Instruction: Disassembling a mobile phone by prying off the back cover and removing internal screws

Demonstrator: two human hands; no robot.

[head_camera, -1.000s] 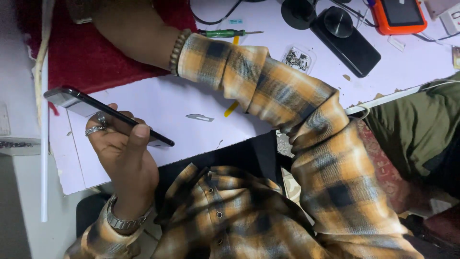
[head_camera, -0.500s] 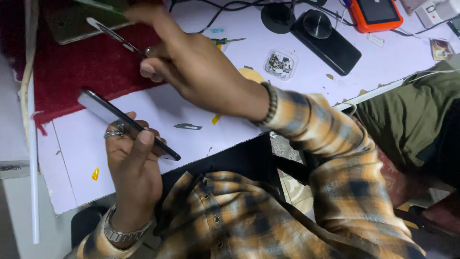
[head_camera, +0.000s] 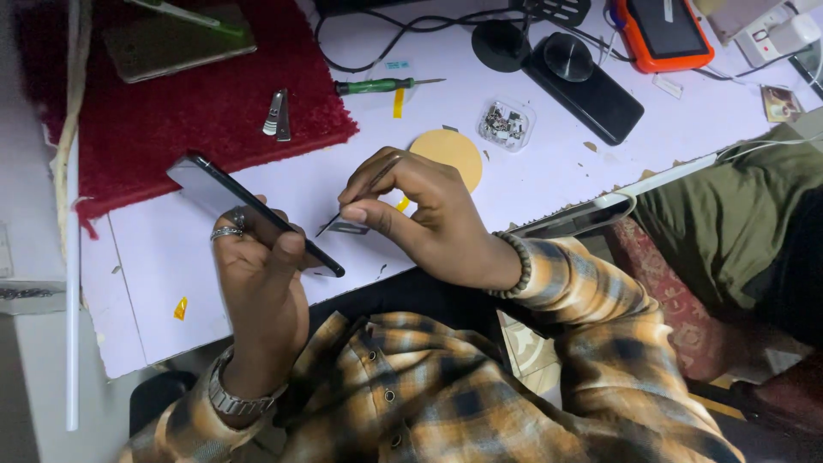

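Left hand (head_camera: 257, 283) clenched on dark phone (head_camera: 249, 210); right hand (head_camera: 420, 214) pinching tweezers (head_camera: 356, 199) at 3 o'clock: keep phone steady, tip shallow.

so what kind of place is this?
Likely a phone repair bench. The left hand holds a thin black smartphone, the right hand pinches fine metal tweezers, and a green-handled screwdriver and a small clear tray of tiny parts lie on the white desk.

Black phone (head_camera: 257, 214) in the left hand (head_camera: 257, 283) — dark red mat (head_camera: 197, 120) beyond it, orange-and-black plaid sleeves (head_camera: 591, 291), pale lilac worktop (head_camera: 549, 171).
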